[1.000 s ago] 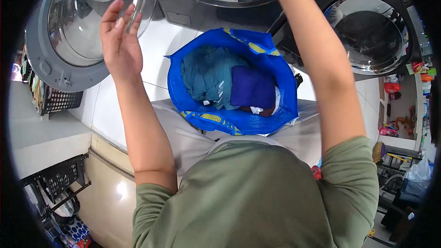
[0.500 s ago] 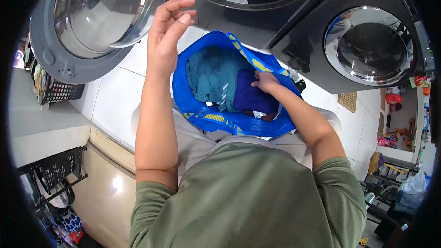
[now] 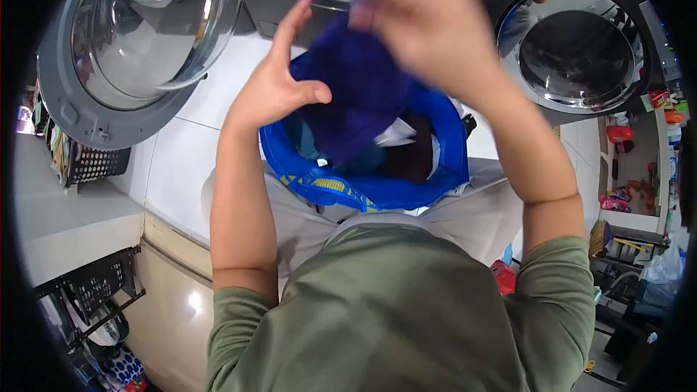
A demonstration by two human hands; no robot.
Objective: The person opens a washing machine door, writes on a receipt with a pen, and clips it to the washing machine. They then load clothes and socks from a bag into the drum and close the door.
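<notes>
A purple cloth (image 3: 352, 91) hangs from my right hand (image 3: 417, 25), which is blurred and closed on its upper end. My left hand (image 3: 279, 87) stands beside the cloth's left edge, thumb and fingers spread apart. Below them the blue bag (image 3: 454, 149) sits open between my knees. Inside it lie teal cloth (image 3: 308, 141), a dark brown cloth (image 3: 412, 158) and a white piece (image 3: 396, 133). The purple cloth hides part of the bag's contents and its far rim.
An open round washer door (image 3: 58, 94) is at upper left, with the dark machine (image 3: 268, 18) at the top. A closed round door (image 3: 573, 51) is at upper right. A black basket (image 3: 98, 163) stands at left, shelves (image 3: 632, 236) at right.
My right hand has lifted the purple cloth up out of the bag. My left hand has moved lower, and its fingers have spread. Brown and white cloth now show in the bag.
</notes>
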